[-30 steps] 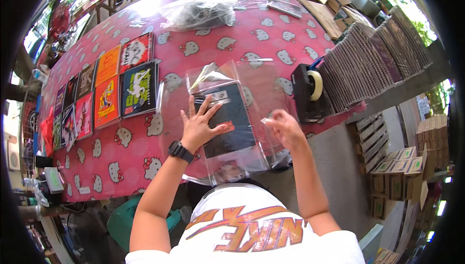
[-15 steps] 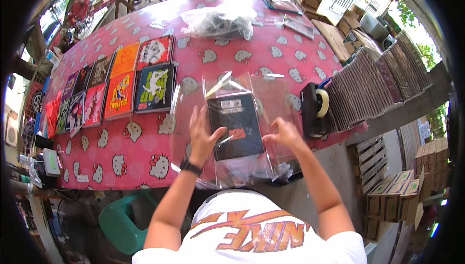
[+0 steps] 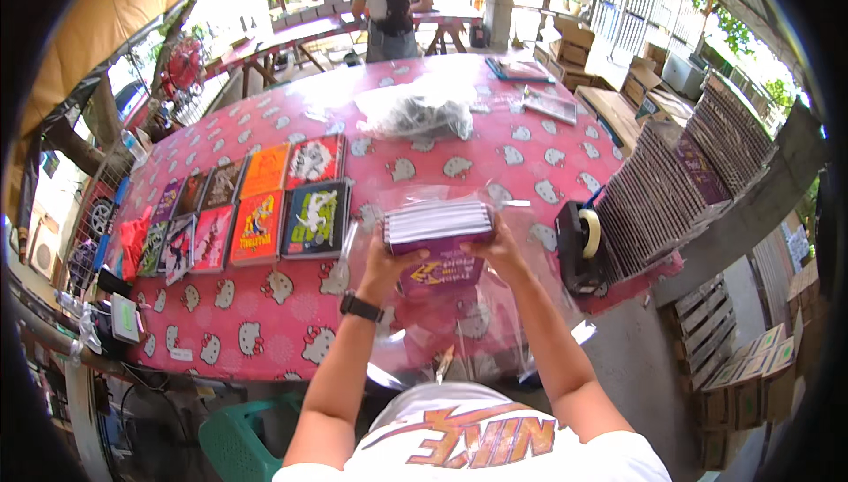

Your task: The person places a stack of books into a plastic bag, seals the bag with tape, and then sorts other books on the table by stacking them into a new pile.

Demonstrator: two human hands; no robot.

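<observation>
Between my two hands a stack of notebooks [image 3: 440,272] is tilted up on edge, its white page edges on top and a purple cover towards me. My left hand [image 3: 385,268] grips the left side, thumb across the purple cover. On the opposite side my right hand [image 3: 502,254] clasps the stack in the same way. Beneath and around it spreads a clear plastic sheet [image 3: 477,318], wrinkled and shiny, on the pink table. Whether the stack's lower edge touches the sheet, I cannot tell.
Rows of colourful notebooks [image 3: 259,220] lie on the left of the pink patterned table [image 3: 291,318]. A black tape dispenser [image 3: 579,248] stands at right beside tall notebook stacks [image 3: 636,204]. Crumpled clear plastic [image 3: 415,113] lies farther back. A person [image 3: 389,9] stands beyond the table.
The notebook stack lay flat with a dark cover up; now both hands hold it tilted up on edge, purple cover towards me. The view has tilted upward, showing a person at the back.
</observation>
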